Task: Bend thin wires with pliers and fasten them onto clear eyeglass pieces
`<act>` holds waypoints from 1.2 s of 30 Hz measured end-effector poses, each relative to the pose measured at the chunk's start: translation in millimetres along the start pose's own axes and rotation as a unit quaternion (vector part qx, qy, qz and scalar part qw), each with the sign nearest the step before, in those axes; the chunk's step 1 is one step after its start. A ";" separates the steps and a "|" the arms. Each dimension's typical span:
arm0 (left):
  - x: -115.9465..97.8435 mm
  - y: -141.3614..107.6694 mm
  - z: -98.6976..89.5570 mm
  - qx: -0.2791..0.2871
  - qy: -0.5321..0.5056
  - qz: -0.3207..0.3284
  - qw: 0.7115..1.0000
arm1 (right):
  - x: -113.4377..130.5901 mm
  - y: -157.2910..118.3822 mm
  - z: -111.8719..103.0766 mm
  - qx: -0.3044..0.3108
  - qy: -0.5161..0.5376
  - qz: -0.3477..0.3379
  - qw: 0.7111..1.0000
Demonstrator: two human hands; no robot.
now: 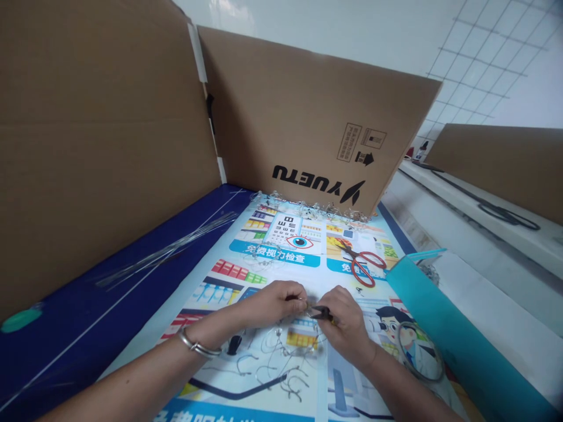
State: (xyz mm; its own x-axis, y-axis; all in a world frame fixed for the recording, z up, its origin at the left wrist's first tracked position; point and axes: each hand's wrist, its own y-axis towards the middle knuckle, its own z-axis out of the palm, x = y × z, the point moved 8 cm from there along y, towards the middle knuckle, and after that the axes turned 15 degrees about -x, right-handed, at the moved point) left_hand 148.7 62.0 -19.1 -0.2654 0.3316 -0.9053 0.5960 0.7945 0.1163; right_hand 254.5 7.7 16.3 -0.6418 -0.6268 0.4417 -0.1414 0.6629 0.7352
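Observation:
Near the middle of the printed sheet, my left hand (281, 303) pinches a small thin piece, probably wire, between thumb and fingertips. My right hand (345, 322) is closed around dark-jawed pliers (322, 313), whose tips meet the piece at my left fingertips. The pliers' handles are mostly hidden in my palm. Below the hands lie several short curved wires (297, 381) and a tangle of clear, thin pieces (285, 346). Red-handled scissors (363, 264) rest half open beyond my right hand.
Cardboard panels (299, 117) stand behind and at the left. A row of tangled wire pieces (308, 211) lies along the back panel's foot. Long thin strands (176, 246) cross the blue surface at left. At right are a teal box (466, 340) and a wire coil (421, 351).

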 end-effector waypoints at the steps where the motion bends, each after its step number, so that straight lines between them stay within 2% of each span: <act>1: 1.0 0.3 0.5 -0.001 0.000 0.002 1.000 | -1.1 0.6 -0.5 -0.004 0.008 0.006 1.000; 6: 2.0 0.4 2.8 0.002 0.008 0.012 1.000 | -4.7 3.9 -3.8 -0.028 0.029 0.031 0.999; 11: -3.4 -1.0 3.3 0.003 -0.017 0.010 1.000 | -7.8 5.8 -2.6 -0.027 0.036 0.066 0.997; 16: -5.2 -1.5 4.1 0.005 -0.024 0.006 1.000 | -8.1 5.1 -1.0 -0.022 0.043 0.075 0.996; 26: -11.7 -5.6 -3.5 0.021 0.075 0.040 0.996 | -2.4 3.1 -4.0 -0.008 0.053 0.076 0.996; 31: -10.0 -9.6 -3.2 0.041 0.092 -0.002 0.995 | 4.2 2.6 -1.9 0.003 0.059 0.057 0.997; 36: -17.8 -12.2 -7.6 0.041 0.144 0.006 0.989 | 3.5 2.8 -2.7 -0.001 0.055 0.066 0.996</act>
State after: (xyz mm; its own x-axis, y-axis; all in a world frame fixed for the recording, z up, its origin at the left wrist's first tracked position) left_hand 140.3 50.3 -1.3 -0.4558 0.4807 -0.7492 0.6563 0.7500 0.0819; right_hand 253.8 6.3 21.2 -0.5690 -0.5747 0.5882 -0.0595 0.7422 0.6676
